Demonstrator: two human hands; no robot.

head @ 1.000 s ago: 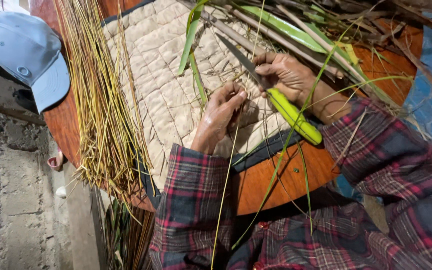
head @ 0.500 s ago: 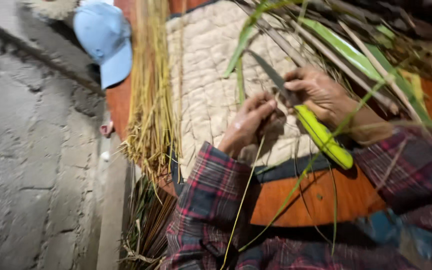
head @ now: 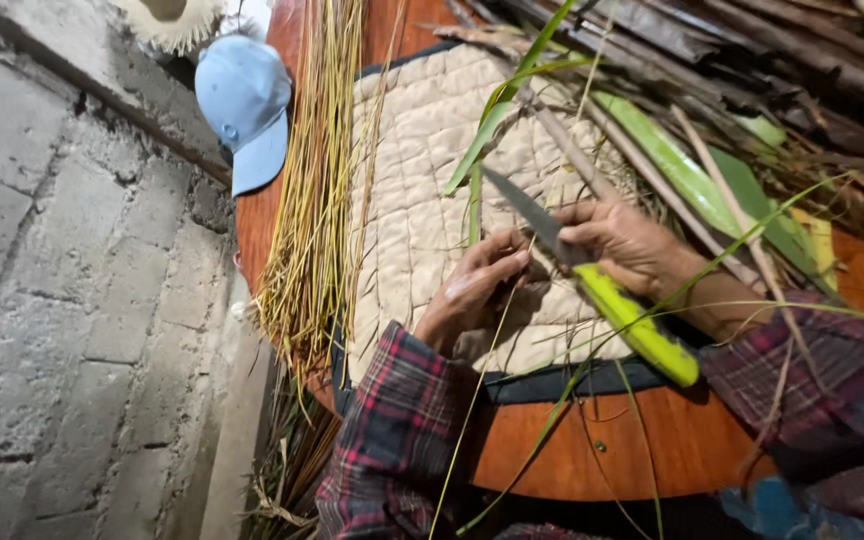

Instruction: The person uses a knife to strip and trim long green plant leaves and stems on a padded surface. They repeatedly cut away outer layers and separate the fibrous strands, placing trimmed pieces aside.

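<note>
Right hand (head: 622, 245) grips knife (head: 592, 280); left hand (head: 477, 285) pinches a strip (head: 487, 350) beside it.

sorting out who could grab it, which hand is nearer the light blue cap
Left. The left hand lies on the quilted pad's cap side, though well below the light blue cap; the right hand, gripping the knife, sits farther away.

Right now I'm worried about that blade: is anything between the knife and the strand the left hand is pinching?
Nothing visible does. The knife in the right hand lies right beside the left hand, whose fingers pinch the thin strand.
</note>
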